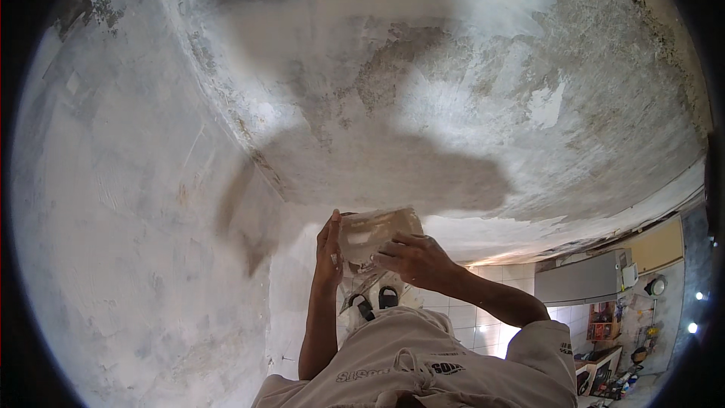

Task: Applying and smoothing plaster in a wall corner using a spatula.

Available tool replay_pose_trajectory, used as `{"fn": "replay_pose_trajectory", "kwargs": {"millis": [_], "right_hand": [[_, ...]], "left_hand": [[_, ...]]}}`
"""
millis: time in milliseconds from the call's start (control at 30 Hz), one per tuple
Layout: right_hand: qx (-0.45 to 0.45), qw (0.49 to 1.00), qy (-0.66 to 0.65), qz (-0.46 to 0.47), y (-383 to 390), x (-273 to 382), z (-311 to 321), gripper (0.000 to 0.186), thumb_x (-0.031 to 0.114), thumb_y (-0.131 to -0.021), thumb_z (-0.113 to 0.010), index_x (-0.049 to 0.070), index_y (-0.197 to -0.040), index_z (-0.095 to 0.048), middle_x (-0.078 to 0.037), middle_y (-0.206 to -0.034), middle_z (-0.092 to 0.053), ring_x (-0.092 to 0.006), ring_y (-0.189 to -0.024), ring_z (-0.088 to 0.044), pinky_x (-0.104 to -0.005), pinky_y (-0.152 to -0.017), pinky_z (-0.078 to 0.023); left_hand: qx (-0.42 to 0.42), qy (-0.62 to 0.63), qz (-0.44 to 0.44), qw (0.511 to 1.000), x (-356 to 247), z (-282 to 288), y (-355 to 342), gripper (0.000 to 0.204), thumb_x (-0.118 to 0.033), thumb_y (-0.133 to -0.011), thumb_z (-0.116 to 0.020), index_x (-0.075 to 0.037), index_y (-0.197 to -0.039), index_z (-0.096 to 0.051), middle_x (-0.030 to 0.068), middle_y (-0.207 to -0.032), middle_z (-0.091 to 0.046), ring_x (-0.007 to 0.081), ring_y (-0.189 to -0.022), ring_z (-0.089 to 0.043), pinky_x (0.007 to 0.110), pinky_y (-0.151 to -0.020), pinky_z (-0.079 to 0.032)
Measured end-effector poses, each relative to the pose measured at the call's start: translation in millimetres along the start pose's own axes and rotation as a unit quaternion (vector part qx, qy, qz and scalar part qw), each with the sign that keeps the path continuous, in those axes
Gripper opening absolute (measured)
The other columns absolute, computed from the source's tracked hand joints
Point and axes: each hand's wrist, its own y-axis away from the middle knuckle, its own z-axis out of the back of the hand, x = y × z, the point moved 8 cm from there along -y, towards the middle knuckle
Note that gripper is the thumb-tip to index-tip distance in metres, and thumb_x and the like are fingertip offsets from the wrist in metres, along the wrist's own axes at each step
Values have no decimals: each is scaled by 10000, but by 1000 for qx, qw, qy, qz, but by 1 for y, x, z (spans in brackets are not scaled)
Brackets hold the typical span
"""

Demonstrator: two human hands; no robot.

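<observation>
Between my hands is a flat, roughly rectangular board (370, 231), tan and smeared with pale plaster, in front of the lower part of the wall. My left hand (328, 253) is closed on its left edge, fingers pointing up. My right hand (418, 258) lies over the board's lower right part with its fingers bent and pressed together. Whitish smears mark those fingertips. Whatever the right fingers hold is hidden. Ahead stands a plastered wall (453, 128), patchy grey and white, with my shadow across it.
A second plastered wall (136, 204) meets the first in a corner on the left. Below are my feet in dark sandals (388, 297) and a tiled floor (483, 317). To the right are a grey refrigerator (578, 276) and a cluttered shelf (604, 321).
</observation>
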Motion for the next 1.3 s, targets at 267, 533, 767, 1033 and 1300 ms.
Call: {"fn": "replay_pose_trajectory", "kwargs": {"millis": [267, 533, 767, 1033, 1300], "right_hand": [[-3, 991, 39, -131, -4, -25, -1, 400, 132, -671, -692, 120, -1065, -620, -13, -963, -594, -182, -993, -565, -302, -812, -530], [-15, 999, -12, -36, 11, 2, -9, 357, 26, -634, -688, 68, -984, -632, -41, -946, -626, -206, -879, -593, -330, -760, -540], [-36, 993, -13, -115, -3, -16, 11, 391, 47, -627, -700, 88, -1008, -622, -22, -973, -600, -195, -924, -571, -333, -747, -545], [-18, 998, -13, -56, 17, 2, -13, 357, 19, -675, -653, 87, -1025, -639, -21, -966, -618, -195, -878, -576, -321, -726, -542], [-6, 992, -67, -106, 9, -13, 27, 263, -31, -700, -631, 48, -951, -645, -56, -841, -636, -226, -812, -614, -342, -687, -547]], "left_hand": [[-13, -50, -40, 998, -1, -7, 2, 495, -400, -986, -403, 45, -1091, -595, 119, -1045, -611, 169, -1032, -525, 295, -956, -366], [-20, -3, -6, 1000, 0, 3, 3, 496, -392, -990, -396, 61, -1114, -555, 131, -1057, -587, 195, -1042, -512, 311, -970, -353], [51, -178, -225, 957, 1, 3, 18, 576, -401, -988, -373, 55, -1336, -418, 215, -1312, -477, 277, -1209, -463, 367, -1045, -317], [-28, -33, -6, 999, 2, 1, 7, 488, -380, -995, -376, 48, -1082, -593, 112, -1045, -610, 170, -1045, -517, 329, -949, -379], [-45, -107, -168, 979, -38, -18, 22, 470, -375, -1001, -374, 31, -1070, -600, 97, -1030, -613, 177, -998, -544, 312, -942, -387]]}}
